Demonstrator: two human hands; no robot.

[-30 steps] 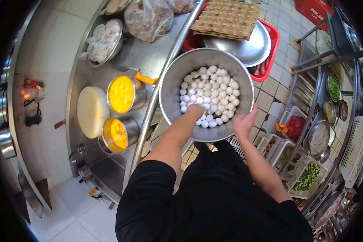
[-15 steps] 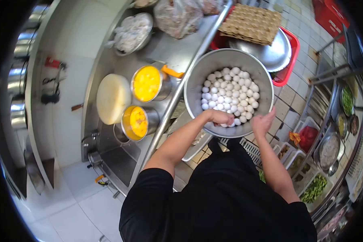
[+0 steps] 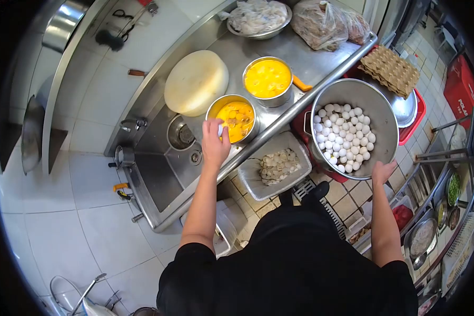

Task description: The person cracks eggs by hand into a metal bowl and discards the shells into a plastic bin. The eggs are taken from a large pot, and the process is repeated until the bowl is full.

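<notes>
Worn on the head, the one camera looks forward and steeply down, wide and edge-curved, from just above the black shirt at six o'clock; the left hand sits near centre, the right hand toward three o'clock.

text: "POLAR" | on: red box | smaller characters beneath: too small to read

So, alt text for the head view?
A person's left hand holds what looks like a white egg at the rim of a metal pot of yolks, beside a second yolk pot on a steel counter. Their right hand is at the rim of a large pot of white eggs.
</notes>
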